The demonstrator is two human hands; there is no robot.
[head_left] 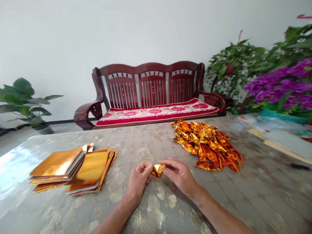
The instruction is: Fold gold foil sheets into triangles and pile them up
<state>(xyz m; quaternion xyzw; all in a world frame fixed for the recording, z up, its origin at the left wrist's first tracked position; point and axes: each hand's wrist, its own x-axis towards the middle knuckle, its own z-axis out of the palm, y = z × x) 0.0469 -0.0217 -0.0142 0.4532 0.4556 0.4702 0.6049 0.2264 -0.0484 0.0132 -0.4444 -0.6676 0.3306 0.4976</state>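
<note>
Between my two hands is a small folded gold foil paper piece (159,170), held just above the table. My left hand (139,177) pinches its left end between thumb and fingers. On the other side, the thumb and fingertips of my right hand (179,175) close on its right end. A pile of folded gold foil pieces (204,143) lies on the table beyond my right hand. To the left of my hands rest two stacks of flat gold foil sheets, a left stack (57,164) and a right stack (91,169), side by side and partly overlapping.
A patterned covering lies over the table (136,139). Behind it stands a dark red wooden bench (151,84) with a red floral cushion (156,112). At the right are papers (287,141), plastic wrapping (275,125), a black pen-like object (300,166) and purple flowers (280,86).
</note>
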